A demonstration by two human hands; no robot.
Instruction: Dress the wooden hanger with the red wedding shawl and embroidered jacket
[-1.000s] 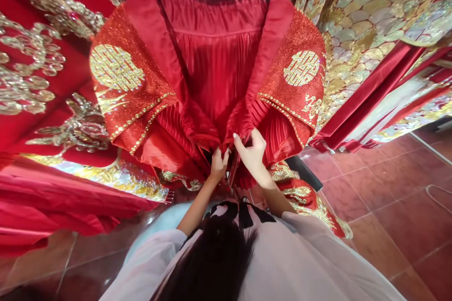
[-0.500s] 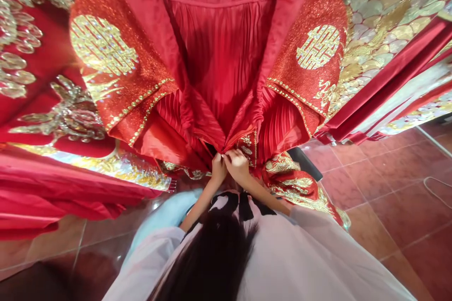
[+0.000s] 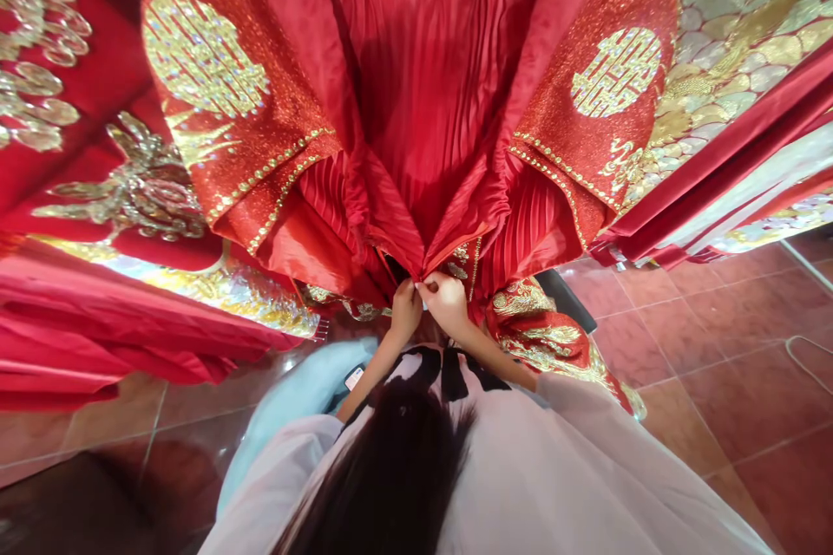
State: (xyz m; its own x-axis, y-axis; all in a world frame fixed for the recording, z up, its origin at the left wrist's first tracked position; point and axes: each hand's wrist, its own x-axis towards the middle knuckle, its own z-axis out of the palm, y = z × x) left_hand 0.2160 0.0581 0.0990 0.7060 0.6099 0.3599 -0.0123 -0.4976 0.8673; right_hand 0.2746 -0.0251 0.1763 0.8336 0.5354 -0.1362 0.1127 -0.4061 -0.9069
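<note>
The red garment spreads open just beyond both hands, its upper end running out of view. Its two front edges slant inward and meet in a low point, and the hands are at that point. The left hand has its fingers drawn together on the left side of the garment's tip, pinching the cloth. The right hand, touching or nearly touching the left, pinches the same tip between thumb and bent forefinger; exactly which fold each hand holds is too small to tell.

Inside the garment is a pleated lining. On its left wing sits a gold emblem, on its right wing a matching round emblem, and bead trim borders the lower edges of both wings.

Left of the garment is a crystal ornament on red cloth; below that, plain red drapery. Right of the garment is a scaled gold cloth, with a red strip beneath it. Below the garment's right wing lies embroidered cloth, near the tiles.
</note>
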